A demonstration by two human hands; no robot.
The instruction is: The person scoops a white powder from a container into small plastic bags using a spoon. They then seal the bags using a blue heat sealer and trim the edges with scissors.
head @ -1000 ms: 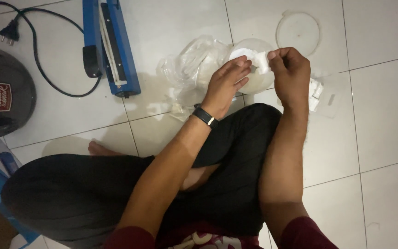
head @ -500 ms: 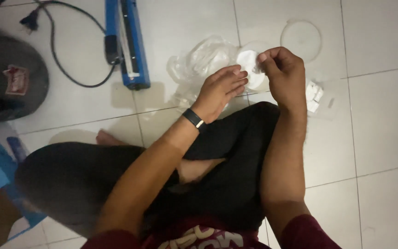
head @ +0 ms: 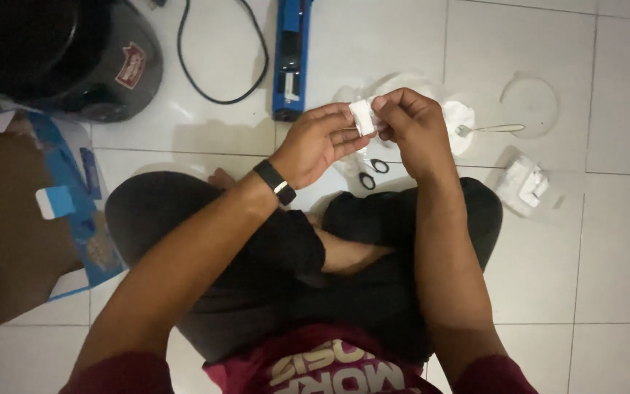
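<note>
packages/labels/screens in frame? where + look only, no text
Small white packet: pinched between left hand and right hand, flat, rectangular.
Clear bag of white pieces: floor, right of the knee.
Cardboard box: left edge, brown flap, blue sides.
Shield-shaped sticker: on black helmet, red and white.
Screens: none.

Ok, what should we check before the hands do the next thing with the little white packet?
1. Both hands on the small white packet: ok, left hand and right hand pinch it.
2. Packet lifted off the floor: ok.
3. Packet closed: cannot tell.
4. Spoon within reach: ok, beside the right hand.
5. Blue sealer plugged in: cannot tell, the cord leaves the picture.
</note>
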